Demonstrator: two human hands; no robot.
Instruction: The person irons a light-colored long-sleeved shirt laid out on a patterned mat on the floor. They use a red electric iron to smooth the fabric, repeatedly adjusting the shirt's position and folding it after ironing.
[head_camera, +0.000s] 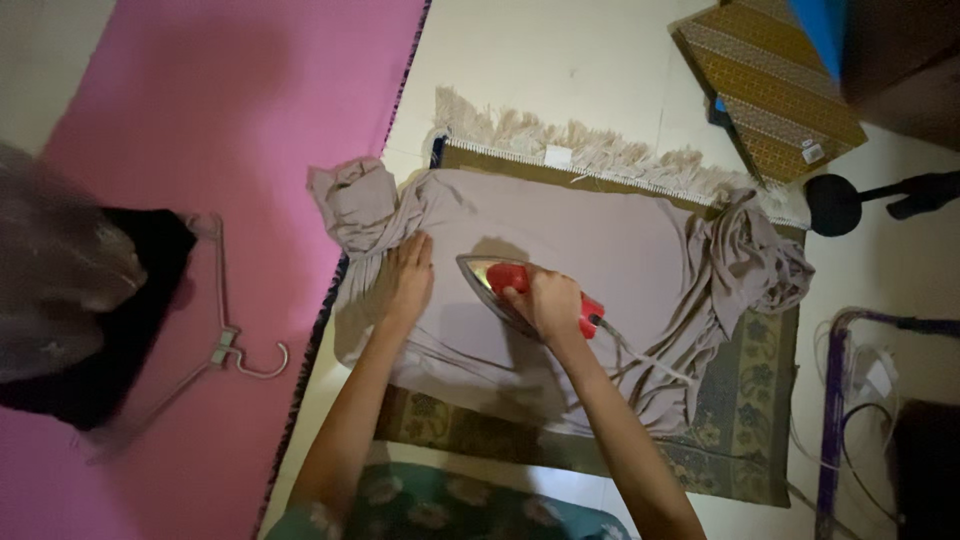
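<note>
**Iron in my right hand, cloth pinned under my left**

My right hand (545, 300) is closed round the handle of the red electric iron with the shiny metal soleplate (505, 283); my fingers wrap it fully, so nothing of the grip is open. The iron's long axis runs slantwise, its pointed nose aimed up and to the left, toward my other hand, and its pale cord (640, 355) trails off behind my wrist to the right.

My left hand (405, 280) lies flat, fingers spread and holding nothing, pressing down on the soft greyish-beige garment (590, 250). It rests just beside the iron's nose, near but apart, and it is the hand nearer the bunched, knotted end of the cloth at upper left.

The garment is spread across a patterned olive-and-brown prayer rug with a cream fringe (745, 440), which lies on the pale floor; the smooth stretch lies beyond and to the right of the iron, with crumpled folds at the far right.

Further left, a pink mat (200, 110) carries a pale wire clothes hanger (225, 340) and a dark heap of clothing (110, 320).
</note>
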